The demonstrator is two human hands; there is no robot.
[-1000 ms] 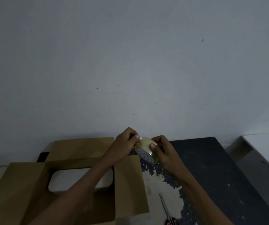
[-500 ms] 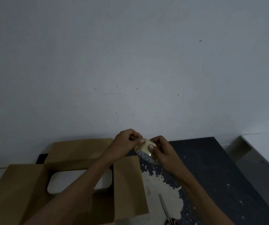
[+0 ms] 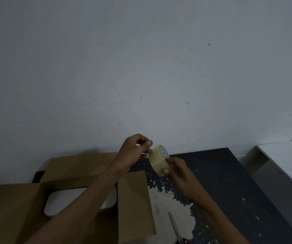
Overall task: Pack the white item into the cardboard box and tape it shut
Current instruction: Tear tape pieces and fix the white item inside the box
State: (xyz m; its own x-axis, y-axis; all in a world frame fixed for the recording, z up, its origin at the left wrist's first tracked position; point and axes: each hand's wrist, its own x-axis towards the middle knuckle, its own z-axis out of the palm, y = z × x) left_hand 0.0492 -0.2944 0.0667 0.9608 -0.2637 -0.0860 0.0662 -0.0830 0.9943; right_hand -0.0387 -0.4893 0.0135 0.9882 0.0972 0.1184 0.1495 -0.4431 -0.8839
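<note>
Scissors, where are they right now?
In the head view, the scissors lie at the bottom edge on the speckled table, between the open right flap of the cardboard box and the right forearm.

I note a grey-white wall (image 3: 141, 59), dimly lit and flecked with small dark marks, behind a dark speckled table (image 3: 229, 182) with a pale patch (image 3: 170, 205), and a white surface (image 3: 289, 155) at right.
</note>
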